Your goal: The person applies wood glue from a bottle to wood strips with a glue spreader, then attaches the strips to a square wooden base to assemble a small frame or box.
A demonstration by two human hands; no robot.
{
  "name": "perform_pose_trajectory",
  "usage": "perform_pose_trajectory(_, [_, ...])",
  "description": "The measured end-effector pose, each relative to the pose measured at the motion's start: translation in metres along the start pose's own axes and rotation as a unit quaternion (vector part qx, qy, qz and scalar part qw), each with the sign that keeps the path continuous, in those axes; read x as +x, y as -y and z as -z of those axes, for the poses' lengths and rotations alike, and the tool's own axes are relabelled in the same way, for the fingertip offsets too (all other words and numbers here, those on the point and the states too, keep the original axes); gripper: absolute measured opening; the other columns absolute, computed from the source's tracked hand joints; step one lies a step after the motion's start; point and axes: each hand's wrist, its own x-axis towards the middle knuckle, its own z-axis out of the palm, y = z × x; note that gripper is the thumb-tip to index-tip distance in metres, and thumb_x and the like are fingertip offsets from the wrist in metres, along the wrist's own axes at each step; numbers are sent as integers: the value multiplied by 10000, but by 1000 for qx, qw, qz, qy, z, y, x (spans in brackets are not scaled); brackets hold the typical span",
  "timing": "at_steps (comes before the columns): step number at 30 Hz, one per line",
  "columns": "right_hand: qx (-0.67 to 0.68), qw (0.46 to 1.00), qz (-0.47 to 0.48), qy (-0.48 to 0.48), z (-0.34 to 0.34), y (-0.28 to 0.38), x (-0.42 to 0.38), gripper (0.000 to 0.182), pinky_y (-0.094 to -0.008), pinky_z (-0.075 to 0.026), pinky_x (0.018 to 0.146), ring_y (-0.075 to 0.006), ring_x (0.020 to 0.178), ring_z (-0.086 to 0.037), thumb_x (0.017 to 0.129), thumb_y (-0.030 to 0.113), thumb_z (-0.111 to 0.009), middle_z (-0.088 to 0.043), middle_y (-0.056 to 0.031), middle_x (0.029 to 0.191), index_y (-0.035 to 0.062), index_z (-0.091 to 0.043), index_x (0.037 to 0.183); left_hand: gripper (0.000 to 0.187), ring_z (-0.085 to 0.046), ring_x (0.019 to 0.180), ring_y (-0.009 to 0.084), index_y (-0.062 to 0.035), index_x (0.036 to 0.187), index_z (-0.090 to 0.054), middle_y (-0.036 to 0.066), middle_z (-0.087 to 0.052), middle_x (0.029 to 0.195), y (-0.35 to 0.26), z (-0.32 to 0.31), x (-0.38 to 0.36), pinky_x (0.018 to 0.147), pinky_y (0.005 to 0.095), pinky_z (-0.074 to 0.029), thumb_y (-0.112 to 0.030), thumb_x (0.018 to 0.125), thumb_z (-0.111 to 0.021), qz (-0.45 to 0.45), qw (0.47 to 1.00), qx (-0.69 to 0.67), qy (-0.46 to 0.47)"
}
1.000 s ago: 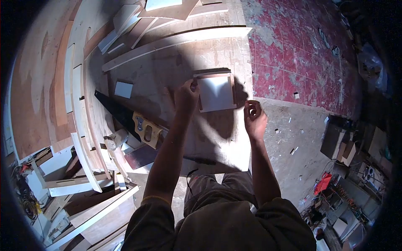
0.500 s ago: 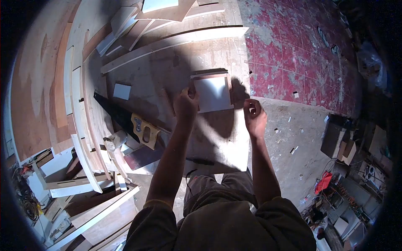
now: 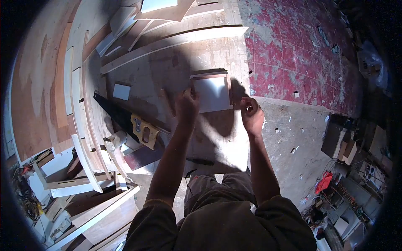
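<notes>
A small white panel (image 3: 212, 95) lies on the wooden work board, with thin wood strips along its far and right edges. At the panel's left edge is my left hand (image 3: 187, 105), its fingers curled closed; what they hold, if anything, is hidden. My right hand (image 3: 252, 118) is just off the panel's right side, above the board's edge. Its thumb and fingers are pinched into a ring, and I cannot make out anything between them. A narrow wood strip (image 3: 168, 101) lies left of my left hand.
A handsaw with a yellow handle (image 3: 144, 130) lies to the left, near a small white rectangle (image 3: 122, 91). A long wood strip (image 3: 176, 45) crosses the far side. Offcuts (image 3: 100, 215) are piled at lower left. Red worn flooring (image 3: 293, 54) lies at right.
My right hand has shifted slightly left, closer to the panel. My left hand stays almost in place, and the panel has not visibly moved.
</notes>
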Motion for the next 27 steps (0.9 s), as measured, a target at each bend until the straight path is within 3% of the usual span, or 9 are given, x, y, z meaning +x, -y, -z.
perform_pose_trajectory(10, [-22, 998, 49, 15, -7, -5, 9, 243, -350, -548, 686, -253, 779, -706, 870, 234, -694, -713, -131, 894, 59, -685, 1039, 234, -660, 822, 375, 10, 945, -681, 208, -659, 887, 1, -5, 0, 736, 456, -533, -209, 863, -671, 20, 1000, 0, 4])
perform_pose_trajectory(15, [-61, 993, 40, 89, -33, 2, 20, 548, -406, -546, 767, -292, 895, -689, 765, 401, -762, -692, -136, 1027, 74, -650, 1190, 283, -671, 849, 359, 7, 975, -678, 192, -662, 905, 1, -1, -1, 742, 439, -549, -246, 850, -694, -18, 1000, -4, -5])
perform_pose_trajectory(19, [-106, 991, 43, 65, -41, 7, 21, 516, -350, -546, 747, -229, 839, -693, 773, 341, -775, -708, -117, 964, 25, -659, 1163, 357, -676, 877, 364, 13, 1027, -670, 201, -662, 956, 3, 1, -1, 767, 439, -552, -278, 827, -724, -20, 1000, 18, -4])
perform_pose_trajectory(23, [-141, 988, 57, 34, -44, 5, 21, 462, -372, -551, 759, -251, 864, -696, 769, 308, -763, -714, -97, 964, 91, -676, 1168, 401, -660, 898, 388, 24, 1070, -658, 222, -650, 969, 7, -1, -3, 806, 450, -541, -282, 820, -726, -46, 998, 31, -20])
perform_pose_trajectory(25, [-156, 986, 50, 27, -44, 8, 19, 442, -382, -553, 763, -259, 873, -696, 768, 293, -758, -715, -90, 964, 121, -682, 1169, 459, -604, 969, 409, 15, 1113, -627, 226, -604, 1036, 3, 0, -5, 845, 473, -514, -236, 759, -777, -25, 999, -26, -35])
perform_pose_trajectory(27, [-158, 986, 29, 42, -43, 9, 18, 394, -437, -553, 780, -341, 880, -684, 808, 356, -685, -701, -117, 1045, 169, -691, 1155, 451, -611, 965, 409, 13, 1124, -630, 230, -607, 1046, 6, -1, -4, 844, 471, -518, -239, 774, -762, -20, 999, -19, -19])
